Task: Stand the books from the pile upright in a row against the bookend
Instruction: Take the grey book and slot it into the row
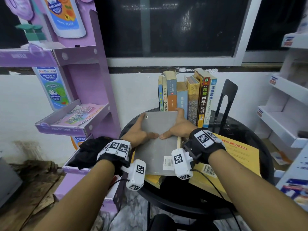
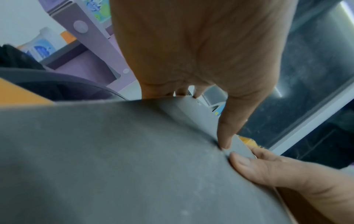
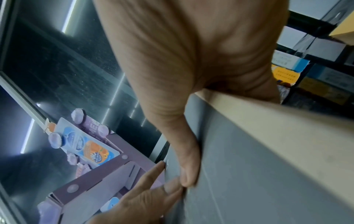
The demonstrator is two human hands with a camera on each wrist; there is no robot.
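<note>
A grey book is tilted up off the pile, back cover with barcode sticker toward me. My left hand grips its left edge and my right hand grips its right edge, both thumbs lying on the cover. In the left wrist view the grey book fills the frame, with the left thumb pressed on it. In the right wrist view the grey book shows its pale page edge. Behind it, several books stand upright in a row. The black bookend stands to their right, a gap between them.
A yellow book and another yellowish one lie flat under the grey book on the round black table. A purple cardboard display stand rises at the left. White shelves line the right. A dark window is behind.
</note>
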